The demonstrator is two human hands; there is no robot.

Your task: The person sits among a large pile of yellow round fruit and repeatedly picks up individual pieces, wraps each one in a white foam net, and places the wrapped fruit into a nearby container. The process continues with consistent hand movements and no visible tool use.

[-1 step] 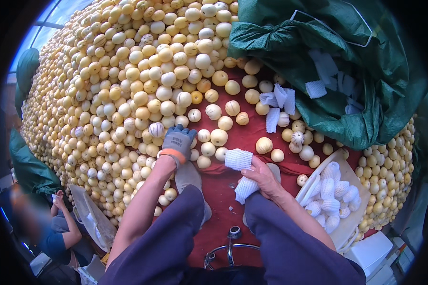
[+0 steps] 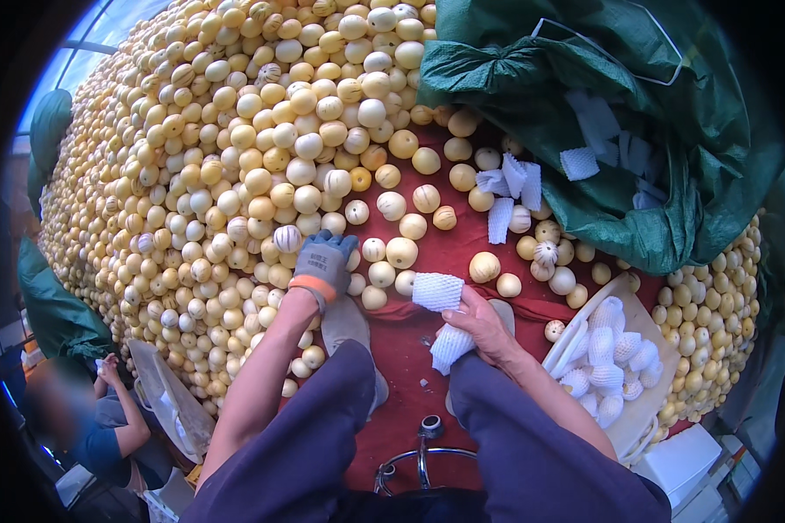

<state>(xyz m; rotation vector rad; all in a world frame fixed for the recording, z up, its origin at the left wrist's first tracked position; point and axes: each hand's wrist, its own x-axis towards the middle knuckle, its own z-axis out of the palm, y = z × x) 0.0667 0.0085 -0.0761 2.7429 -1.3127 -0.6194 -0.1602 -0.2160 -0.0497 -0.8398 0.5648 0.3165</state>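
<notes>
My left hand (image 2: 321, 264), in a grey glove with an orange cuff, lies over the near edge of a big heap of small pale-yellow striped melons (image 2: 305, 146). Its fingers bend down among the fruit, so their tips and anything under them are hidden. A yellow melon (image 2: 354, 260) shows at the thumb side. My bare right hand (image 2: 482, 326) is closed on white foam net sleeves. One sleeve (image 2: 437, 292) sticks out beyond the fingers, and another piece (image 2: 452, 349) hangs below the thumb, over my right knee.
A white crate (image 2: 641, 401) of foam-sleeved melons stands at my right. Beyond it lies a green sack (image 2: 672, 222) with loose sleeves inside. Loose melons rest on the red cloth (image 2: 401, 370). A metal ring stand (image 2: 422, 462) is between my knees; another person (image 2: 118, 431) sits far left.
My left hand has shifted slightly left, uncovering more of the yellow melon beside the thumb. The right hand and its sleeves look the same.
</notes>
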